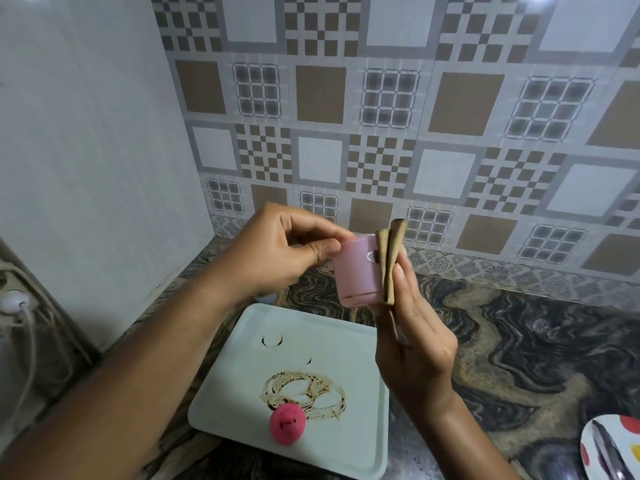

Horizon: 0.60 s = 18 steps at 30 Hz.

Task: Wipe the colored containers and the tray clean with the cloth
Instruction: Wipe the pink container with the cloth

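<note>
A pale pink container is held up above the counter. My left hand pinches its left end with thumb and fingers. My right hand holds a folded brown cloth and presses it against the container's right side. Below lies a pale green tray with brown stain rings and smears on it. A darker pink round lid or container sits on the tray near its front edge. A bluish object shows partly under my left wrist.
The marble-patterned counter stretches to the right. A white plate with red dots holding a metal utensil sits at the bottom right corner. The tiled wall rises behind. A plug and cables hang at the left.
</note>
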Each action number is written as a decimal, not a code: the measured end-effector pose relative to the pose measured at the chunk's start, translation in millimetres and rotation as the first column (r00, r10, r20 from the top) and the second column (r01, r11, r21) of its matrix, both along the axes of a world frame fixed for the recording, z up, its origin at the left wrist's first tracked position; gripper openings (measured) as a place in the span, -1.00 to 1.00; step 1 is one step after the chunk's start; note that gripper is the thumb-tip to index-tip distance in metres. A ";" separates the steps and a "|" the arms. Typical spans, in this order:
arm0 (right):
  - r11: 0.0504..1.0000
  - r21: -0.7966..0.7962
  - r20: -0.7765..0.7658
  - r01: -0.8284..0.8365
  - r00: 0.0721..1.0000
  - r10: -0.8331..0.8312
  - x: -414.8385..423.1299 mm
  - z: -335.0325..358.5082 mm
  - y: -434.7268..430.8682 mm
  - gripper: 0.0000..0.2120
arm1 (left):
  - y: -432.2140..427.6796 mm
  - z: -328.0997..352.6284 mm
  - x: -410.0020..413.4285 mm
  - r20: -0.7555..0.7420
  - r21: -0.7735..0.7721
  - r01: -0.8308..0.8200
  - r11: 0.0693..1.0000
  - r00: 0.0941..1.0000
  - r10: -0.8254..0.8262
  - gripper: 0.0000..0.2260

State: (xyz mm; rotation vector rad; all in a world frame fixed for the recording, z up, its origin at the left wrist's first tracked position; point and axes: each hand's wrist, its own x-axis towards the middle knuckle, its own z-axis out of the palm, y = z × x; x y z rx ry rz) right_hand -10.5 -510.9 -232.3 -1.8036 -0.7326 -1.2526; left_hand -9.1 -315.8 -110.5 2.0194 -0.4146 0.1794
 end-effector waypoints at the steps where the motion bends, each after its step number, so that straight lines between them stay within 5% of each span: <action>1: 1.000 -0.006 -0.003 -0.015 1.000 0.015 0.9 -0.3 1.3 -0.58 | 2.0 -0.2 -0.2 0.007 0.010 -0.012 1.000 1.000 0.012 -0.80; 18: 0.995 -0.067 0.011 -0.070 0.997 0.071 -8.7 -1.2 17.2 -0.60 | 5.5 1.8 -10.4 0.047 0.039 -0.088 0.995 0.995 0.087 -0.86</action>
